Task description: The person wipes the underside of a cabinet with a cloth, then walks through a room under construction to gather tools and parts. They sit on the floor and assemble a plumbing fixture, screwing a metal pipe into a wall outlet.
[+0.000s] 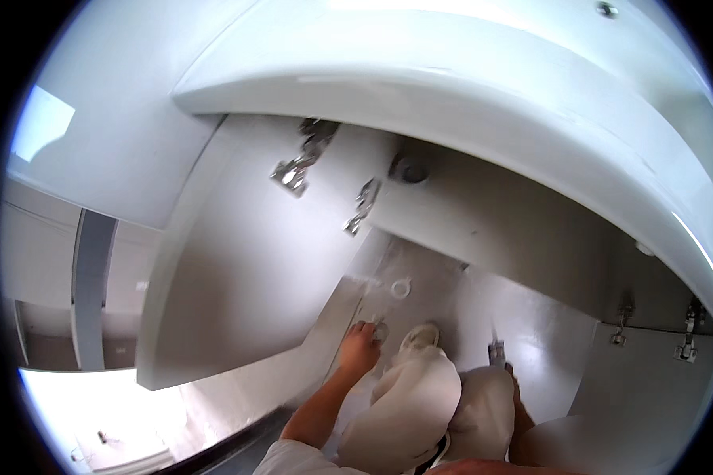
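Low at the left, my left hand (360,346) is closed with its fingertips on a small whitish round piece (380,330), partly hidden and blurred. A white ring (402,287) lies on the floor just beyond it. My right hand (512,378) shows only as a sliver beside my right knee, its fingers mostly hidden. Close to those fingers stands a narrow dark and silver tool (496,353) with a thin tip pointing away from me; whether the hand grips it is hidden.
A curved white basin (420,59) spans overhead. Beneath it, a pale cabinet door (238,253) with metal hinges (291,176) swings out at the left, and another door (650,396) at the right. A grey panel (499,245) with a round hole lies behind. My shoe (421,336) rests on the floor.
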Tool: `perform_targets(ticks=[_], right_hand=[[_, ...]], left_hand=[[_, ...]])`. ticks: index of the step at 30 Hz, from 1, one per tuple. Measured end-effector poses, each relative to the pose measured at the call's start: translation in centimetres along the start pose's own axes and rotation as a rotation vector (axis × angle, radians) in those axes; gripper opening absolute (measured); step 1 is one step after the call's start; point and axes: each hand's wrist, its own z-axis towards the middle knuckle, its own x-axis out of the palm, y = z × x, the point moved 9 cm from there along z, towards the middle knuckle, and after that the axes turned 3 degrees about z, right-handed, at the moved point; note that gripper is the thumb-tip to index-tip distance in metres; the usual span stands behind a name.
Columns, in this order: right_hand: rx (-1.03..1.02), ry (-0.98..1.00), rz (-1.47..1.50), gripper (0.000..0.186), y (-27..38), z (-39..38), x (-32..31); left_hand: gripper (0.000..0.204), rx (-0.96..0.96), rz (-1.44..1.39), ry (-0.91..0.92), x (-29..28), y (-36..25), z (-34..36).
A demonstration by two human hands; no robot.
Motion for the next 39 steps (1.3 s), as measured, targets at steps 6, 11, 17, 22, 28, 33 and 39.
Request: perform_targets(ticks=[6,11,17,22,28,33,39], right_hand=[[-0.095,0.019,-0.153,0.075,7.0,-0.4,-1.3],[-0.065,0.115,-0.161,0.071,16.7,-4.2,-4.2],[-0.143,0.302,-0.339,0.074,19.5,-5.5,-3.7],[-0.176,0.388,-0.721,0.078,19.8,-5.1,-2.8],[-0.289,0.510,-1.105,0.069,24.4,-8.6,0.6],[-0.586,0.556,-1.127,0.065,33.6,-16.6,9.3],[-0.860,0.700,-0.808,0.066,50.7,-30.1,23.9]], left_hand=[[0.022,-0.279,-0.065,0.061,-2.0,6.4,-10.0],[0.028,-0.697,-0.296,0.033,-7.5,10.7,-19.9],[0.030,-0.998,-0.506,-0.129,-10.5,9.5,-26.1],[0.027,-1.116,-0.639,-0.370,-11.2,7.1,-28.6],[0.027,-1.223,-0.573,-0.533,-14.1,5.1,-35.8],[0.032,-1.186,-0.367,-0.635,-23.8,5.9,-40.6],[0.029,-1.306,-0.485,-0.856,-35.8,9.2,-41.4]])
